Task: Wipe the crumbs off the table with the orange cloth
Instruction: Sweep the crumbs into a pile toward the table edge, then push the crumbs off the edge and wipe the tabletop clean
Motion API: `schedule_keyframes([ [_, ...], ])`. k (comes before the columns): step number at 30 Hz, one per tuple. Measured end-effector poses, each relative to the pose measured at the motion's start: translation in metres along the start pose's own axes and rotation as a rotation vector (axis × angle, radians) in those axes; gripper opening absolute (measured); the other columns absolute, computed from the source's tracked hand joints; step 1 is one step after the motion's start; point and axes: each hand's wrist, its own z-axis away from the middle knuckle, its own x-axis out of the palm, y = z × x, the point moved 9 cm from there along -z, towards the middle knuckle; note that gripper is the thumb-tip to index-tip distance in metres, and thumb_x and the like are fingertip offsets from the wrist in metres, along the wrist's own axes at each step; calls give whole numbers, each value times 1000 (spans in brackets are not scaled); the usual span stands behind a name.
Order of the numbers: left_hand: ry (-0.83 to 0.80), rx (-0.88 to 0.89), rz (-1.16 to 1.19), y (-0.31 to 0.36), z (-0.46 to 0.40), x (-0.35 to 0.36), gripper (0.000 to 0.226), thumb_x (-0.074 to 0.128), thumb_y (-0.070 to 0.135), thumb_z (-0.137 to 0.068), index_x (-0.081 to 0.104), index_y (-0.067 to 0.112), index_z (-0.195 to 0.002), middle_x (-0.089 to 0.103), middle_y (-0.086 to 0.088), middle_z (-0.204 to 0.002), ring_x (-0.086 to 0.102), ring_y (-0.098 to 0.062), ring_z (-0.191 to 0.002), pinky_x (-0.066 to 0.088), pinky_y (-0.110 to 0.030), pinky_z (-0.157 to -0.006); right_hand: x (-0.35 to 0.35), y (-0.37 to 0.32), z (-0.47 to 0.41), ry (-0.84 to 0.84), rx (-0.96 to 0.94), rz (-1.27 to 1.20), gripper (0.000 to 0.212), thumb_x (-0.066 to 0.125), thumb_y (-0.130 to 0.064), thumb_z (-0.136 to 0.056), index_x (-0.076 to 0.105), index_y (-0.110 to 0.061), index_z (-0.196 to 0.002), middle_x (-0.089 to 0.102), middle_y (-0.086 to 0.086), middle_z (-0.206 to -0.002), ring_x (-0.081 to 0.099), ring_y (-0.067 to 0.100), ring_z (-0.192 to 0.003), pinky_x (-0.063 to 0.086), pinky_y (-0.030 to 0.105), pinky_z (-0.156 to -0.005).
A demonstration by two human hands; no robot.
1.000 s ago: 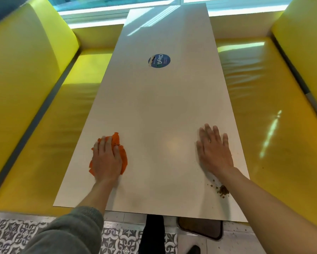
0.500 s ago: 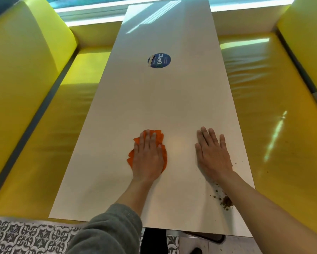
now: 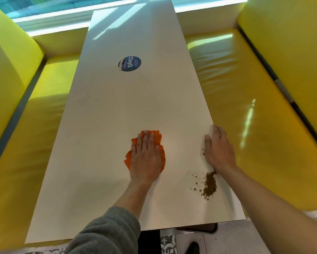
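The orange cloth (image 3: 158,137) lies crumpled on the white table (image 3: 117,110), pressed flat under my left hand (image 3: 146,158). A small pile of brown crumbs (image 3: 210,184) sits to its right near the table's right edge, with a few stray crumbs scattered around it. My right hand (image 3: 219,149) rests at the right edge, fingers together and partly curled over the rim, just beyond the crumbs. A gap of bare table separates the cloth from the pile.
A round blue sticker (image 3: 129,63) is stuck on the table farther away. Yellow padded benches (image 3: 245,99) run along both sides. Patterned floor tiles (image 3: 167,242) show below the near edge.
My left hand has slid the cloth from the table's left side rightward to the middle. My right hand shifted to the right edge, uncovering the crumb pile.
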Motion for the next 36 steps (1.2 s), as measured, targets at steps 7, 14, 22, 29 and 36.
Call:
schedule_keyframes([
  [7,7,8,-23,2,-1,0,58,12,39,-109,15,18,-162,8,-1,-171,-2,-18,-158,5,-46,-128,18,53,10,-136,366,-408,52,18,-58,-100,43,-19,-78,47,8,-86,44,23,-83,36,36,-72],
  [14,-23,113,-2,33,-1,11,59,9,41,-108,12,20,-163,4,1,-171,-6,-17,-158,5,-48,-128,27,60,12,-221,450,-616,60,23,-58,-100,50,-13,-130,56,12,-122,48,30,-119,37,39,-97],
  [22,-38,282,0,106,4,31,58,7,41,-109,15,21,-162,8,0,-171,-4,-19,-158,4,-47,-128,27,77,52,-109,497,-720,75,18,-66,-96,37,-15,-148,38,9,-153,33,29,-141,26,41,-115],
  [29,-73,441,-30,147,22,42,58,4,42,-108,14,24,-162,7,4,-170,-6,-16,-157,4,-45,-128,25,93,73,-46,570,-716,77,16,-64,-97,48,-9,-140,50,15,-143,46,33,-129,35,40,-108],
  [36,-148,545,-7,168,38,48,54,9,41,-110,18,28,-162,12,8,-170,-3,-14,-157,8,-46,-128,20,102,98,-15,565,-689,75,16,-60,-99,47,-6,-141,48,17,-144,45,33,-131,33,43,-112],
])
